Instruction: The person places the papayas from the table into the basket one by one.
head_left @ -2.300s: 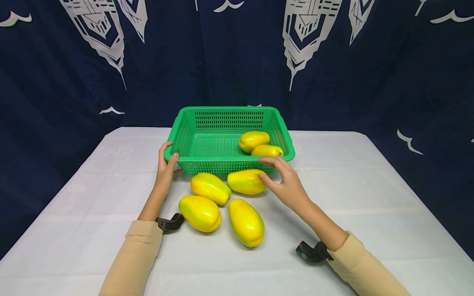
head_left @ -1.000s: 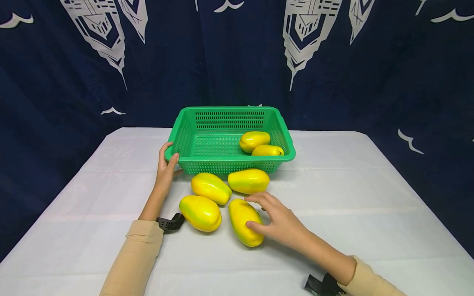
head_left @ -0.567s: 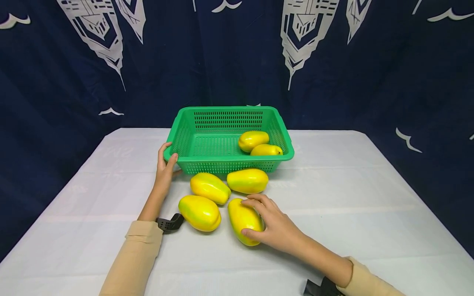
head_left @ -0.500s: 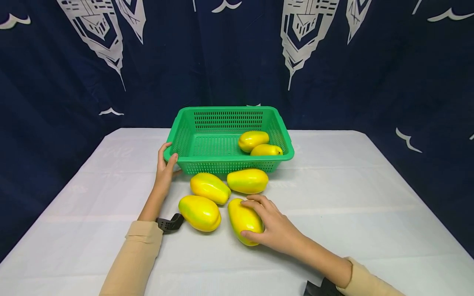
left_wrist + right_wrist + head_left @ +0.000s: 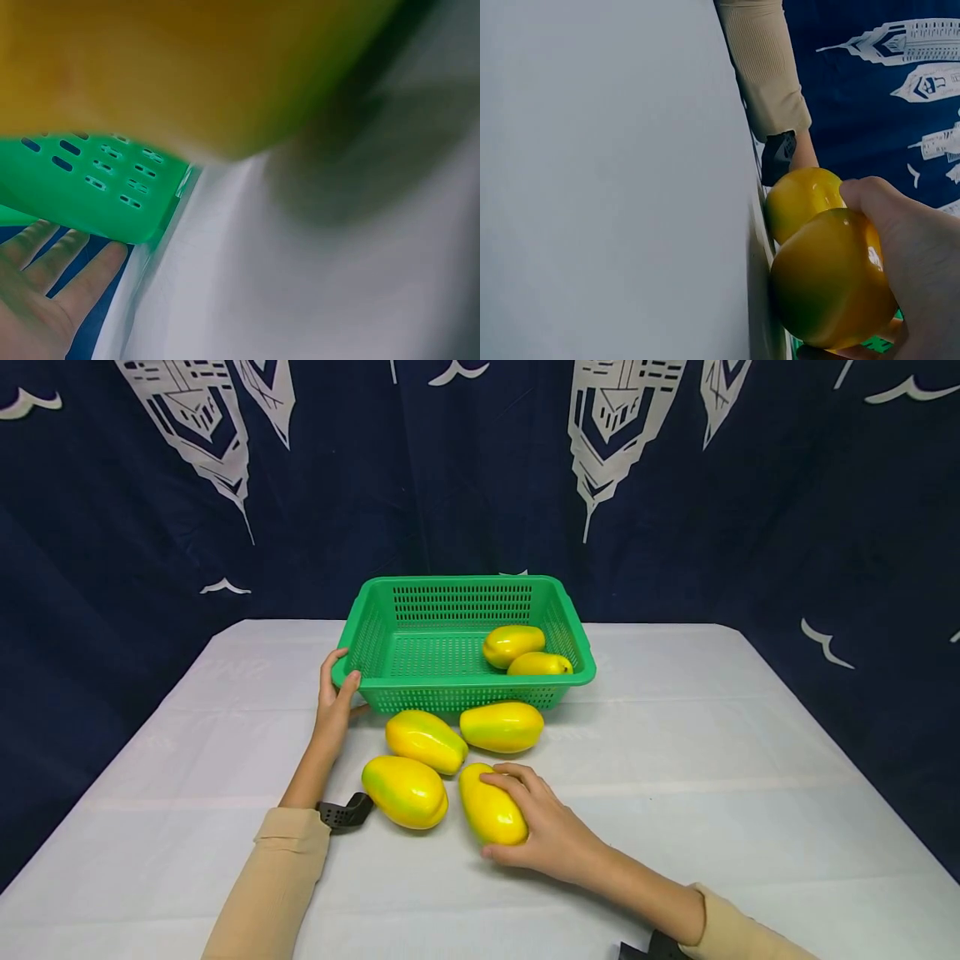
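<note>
Right hand (image 5: pixel 551 837) and gripped papaya (image 5: pixel 489 810) shifted slightly toward green basket (image 5: pixel 465 682) | papaya in front of basket, near its midline | right thumb and fingers curled round it; left hand (image 5: pixel 332 710) holding basket's near-left corner | likely light, stiff, slick: grip widest part

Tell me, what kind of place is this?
Perhaps a little filming set-up: a blue curtain with white drawings hangs behind a white-covered table, and a black device shows by one sleeve.
</note>
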A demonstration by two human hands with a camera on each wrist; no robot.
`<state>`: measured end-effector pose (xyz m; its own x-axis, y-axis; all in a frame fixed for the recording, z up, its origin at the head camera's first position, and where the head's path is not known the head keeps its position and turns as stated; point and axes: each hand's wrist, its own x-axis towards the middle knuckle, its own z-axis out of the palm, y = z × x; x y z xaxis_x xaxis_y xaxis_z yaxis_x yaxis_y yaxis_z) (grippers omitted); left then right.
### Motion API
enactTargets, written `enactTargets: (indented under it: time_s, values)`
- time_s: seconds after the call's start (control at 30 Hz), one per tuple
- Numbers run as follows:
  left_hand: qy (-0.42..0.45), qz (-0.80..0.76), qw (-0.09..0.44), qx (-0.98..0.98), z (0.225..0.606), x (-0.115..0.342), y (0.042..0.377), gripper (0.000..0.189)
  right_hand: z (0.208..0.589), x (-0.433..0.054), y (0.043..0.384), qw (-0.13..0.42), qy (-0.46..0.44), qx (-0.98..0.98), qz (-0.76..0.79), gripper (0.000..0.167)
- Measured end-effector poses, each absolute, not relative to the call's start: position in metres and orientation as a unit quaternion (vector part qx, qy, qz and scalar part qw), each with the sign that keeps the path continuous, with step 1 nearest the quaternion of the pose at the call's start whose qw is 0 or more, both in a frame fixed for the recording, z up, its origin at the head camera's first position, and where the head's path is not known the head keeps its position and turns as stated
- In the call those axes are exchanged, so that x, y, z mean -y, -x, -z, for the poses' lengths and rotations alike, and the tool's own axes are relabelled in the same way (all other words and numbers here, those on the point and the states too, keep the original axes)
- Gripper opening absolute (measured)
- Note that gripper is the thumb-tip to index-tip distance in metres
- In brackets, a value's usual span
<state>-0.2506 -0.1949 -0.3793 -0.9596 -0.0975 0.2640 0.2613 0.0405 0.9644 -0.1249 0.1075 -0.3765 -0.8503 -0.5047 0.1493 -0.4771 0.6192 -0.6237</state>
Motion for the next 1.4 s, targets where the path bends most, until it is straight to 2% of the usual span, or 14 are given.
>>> enactTargets:
  time_s: [0.63,0.97,1.4]
  values:
    - [0.058,0.695,0.130,0.705,0.381,0.196,0.251,0.051,0.367,-0.108,0.126,0.018,0.257,-0.899,0.354,0.062]
    - [0.055,0.695,0.128,0.706,0.379,0.195,0.250,0.052,0.362,-0.114,0.129,-0.008,0.263,-0.896,0.358,0.063]
    - [0.055,0.692,0.131,0.708,0.382,0.195,0.252,0.051,0.350,-0.121,0.134,-0.014,0.267,-0.893,0.363,0.063]
